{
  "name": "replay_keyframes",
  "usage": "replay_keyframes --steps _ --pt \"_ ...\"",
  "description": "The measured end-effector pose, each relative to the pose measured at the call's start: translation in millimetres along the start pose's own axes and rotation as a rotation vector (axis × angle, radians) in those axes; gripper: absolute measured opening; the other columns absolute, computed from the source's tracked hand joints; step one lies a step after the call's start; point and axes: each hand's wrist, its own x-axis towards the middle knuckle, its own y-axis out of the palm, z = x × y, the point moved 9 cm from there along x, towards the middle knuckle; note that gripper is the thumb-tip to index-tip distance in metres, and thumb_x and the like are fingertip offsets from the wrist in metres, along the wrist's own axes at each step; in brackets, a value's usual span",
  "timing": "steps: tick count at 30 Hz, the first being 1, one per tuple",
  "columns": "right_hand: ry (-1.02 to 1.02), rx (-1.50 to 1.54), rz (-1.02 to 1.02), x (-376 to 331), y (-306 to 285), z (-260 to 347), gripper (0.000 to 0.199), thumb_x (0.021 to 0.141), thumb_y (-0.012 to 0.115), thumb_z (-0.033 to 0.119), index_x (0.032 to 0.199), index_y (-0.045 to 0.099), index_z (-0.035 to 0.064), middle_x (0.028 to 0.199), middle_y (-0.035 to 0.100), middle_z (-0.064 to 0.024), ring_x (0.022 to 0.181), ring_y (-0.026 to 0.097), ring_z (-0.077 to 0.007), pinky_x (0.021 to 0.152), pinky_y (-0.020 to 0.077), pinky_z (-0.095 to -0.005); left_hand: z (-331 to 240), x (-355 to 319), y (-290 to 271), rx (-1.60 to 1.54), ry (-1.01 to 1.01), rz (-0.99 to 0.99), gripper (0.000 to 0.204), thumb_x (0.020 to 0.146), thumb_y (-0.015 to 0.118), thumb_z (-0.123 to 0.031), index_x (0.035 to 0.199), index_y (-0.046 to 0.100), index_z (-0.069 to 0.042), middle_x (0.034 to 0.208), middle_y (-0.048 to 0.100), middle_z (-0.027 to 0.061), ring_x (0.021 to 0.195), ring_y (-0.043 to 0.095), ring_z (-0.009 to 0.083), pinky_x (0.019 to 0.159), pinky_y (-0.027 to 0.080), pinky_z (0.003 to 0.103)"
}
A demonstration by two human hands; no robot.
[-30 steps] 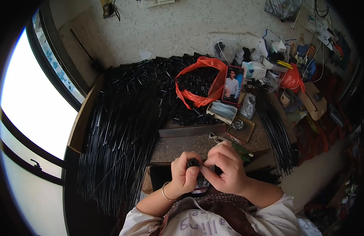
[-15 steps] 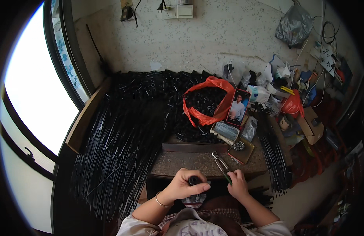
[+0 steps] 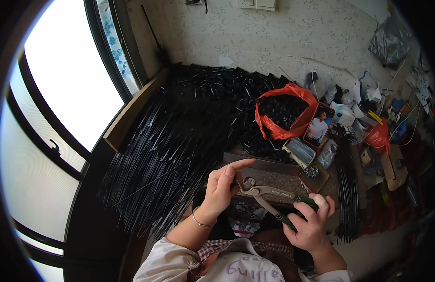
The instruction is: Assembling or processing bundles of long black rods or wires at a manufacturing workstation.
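Your left forearm rises from the lower edge and bends at the wrist, so your left hand [image 3: 223, 185] stands just above the near edge of the small stone-topped work block [image 3: 283, 181]. Its forefinger stretches out level toward the right, the thumb is tucked under it, and the other fingers are curled loosely; it touches the head of the pliers [image 3: 262, 193] at the block's near left corner. Whether a small part sits pinched between the fingertips, you cannot tell.

Your right forearm comes in lower and further right, the right hand [image 3: 310, 224] held below the block's near right corner. That hand is wrapped around the green handles of the pliers, fingers closed over them, with a pale wrap on one fingertip. The pliers slant from this grip up and left across the block's near edge, jaws slightly parted beside your left hand.

Beyond the block lies a red bag [image 3: 284, 113] of black parts, and to the block's left a spread of thin black rods [image 3: 166, 155].
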Motion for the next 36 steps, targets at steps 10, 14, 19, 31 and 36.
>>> replay_keyframes --steps 10,14,19,31,36 --pt "0.114 0.704 0.127 5.9 19.4 -9.1 0.018 0.064 0.057 0.014 0.07 0.053 -0.0021 0.08 0.053 -0.0105 0.069 0.051 -0.0273 0.057 0.0415 -0.0337 -8.9 -3.6 -12.8 0.028 0.106 -0.014 0.04 0.081 0.03 -0.029 0.095 0.051 0.002 0.046 0.035 -0.004 0.041 0.029 0.0029 0.04 0.022 0.018" --pt "0.768 2.009 0.522 -45.8 95.0 1.5 0.027 0.074 0.05 0.018 0.081 0.048 -0.0079 0.072 0.052 -0.0188 0.056 0.053 -0.0266 0.045 0.0432 -0.0311 -1.3 0.5 1.8 -0.084 0.039 0.161 0.058 0.078 0.026 -0.042 0.087 0.052 0.009 0.042 0.04 0.001 0.038 0.033 0.0048 0.039 0.023 0.019" --pt "0.612 1.459 0.97 -47.5 114.5 10.7 0.026 0.067 0.057 0.012 0.085 0.042 -0.0005 0.066 0.052 -0.0118 0.051 0.051 -0.0171 0.045 0.0414 -0.0282 3.8 5.4 22.0 -0.072 0.018 0.188 0.046 0.074 0.044 -0.035 0.089 0.051 0.008 0.044 0.038 -0.0024 0.04 0.031 0.0032 0.039 0.022 0.018" --pt "0.624 2.075 1.067 -48.1 94.7 14.4 0.035 0.071 0.056 0.027 0.087 0.047 -0.0023 0.059 0.051 -0.005 0.049 0.049 -0.0084 0.048 0.0391 -0.0217 -4.6 14.3 40.1 0.064 0.116 0.113 0.047 0.055 0.068 -0.032 0.078 0.051 0.006 0.049 0.039 -0.0045 0.043 0.032 0.0014 0.039 0.02 0.016" --pt "0.407 0.927 0.434 -8.7 67.1 -29.3 0.03 0.064 0.057 0.011 0.088 0.047 -0.004 0.058 0.051 -0.009 0.049 0.051 -0.0133 0.046 0.0405 -0.0232 0.3 11.2 23.1 0.13 0.124 0.001 0.038 0.051 0.071 -0.023 0.074 0.053 0.0 0.05 0.041 -0.0035 0.045 0.034 0.0025 0.042 0.025 0.016"
